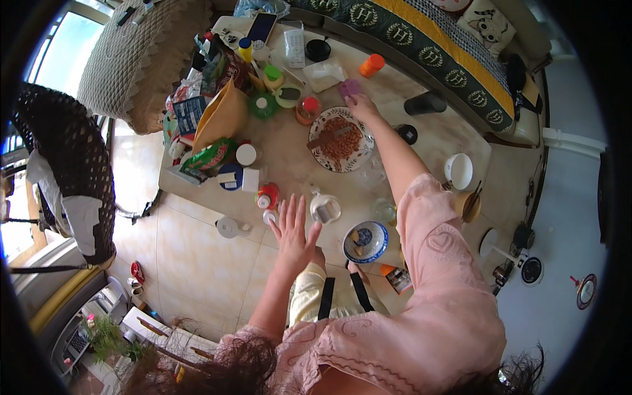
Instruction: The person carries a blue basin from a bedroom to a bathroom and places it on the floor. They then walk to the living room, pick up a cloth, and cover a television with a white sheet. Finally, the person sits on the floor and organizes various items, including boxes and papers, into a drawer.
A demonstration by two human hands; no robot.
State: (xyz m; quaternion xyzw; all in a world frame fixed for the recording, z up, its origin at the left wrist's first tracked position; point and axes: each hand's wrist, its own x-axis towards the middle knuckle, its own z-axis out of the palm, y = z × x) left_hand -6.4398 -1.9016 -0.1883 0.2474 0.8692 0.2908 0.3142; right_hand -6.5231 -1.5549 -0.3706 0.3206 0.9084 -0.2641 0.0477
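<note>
At the far side of the table my right hand reaches past a patterned plate, its fingers closed on a small translucent purple thing whose kind I cannot make out. Reddish-brown peanuts or beans cover the plate, and a brown strip-like piece lies across them. Over the near table edge hovers my left hand, fingers spread and holding nothing. A white mug-like cup stands just right of it. Farther right sits a blue-and-white bowl with a few pieces inside.
Left of the plate crowd a red-lidded jar, green-lidded containers and bags. An orange bottle, a dark cylinder and a white bowl stand at the right. A sofa borders the far edge.
</note>
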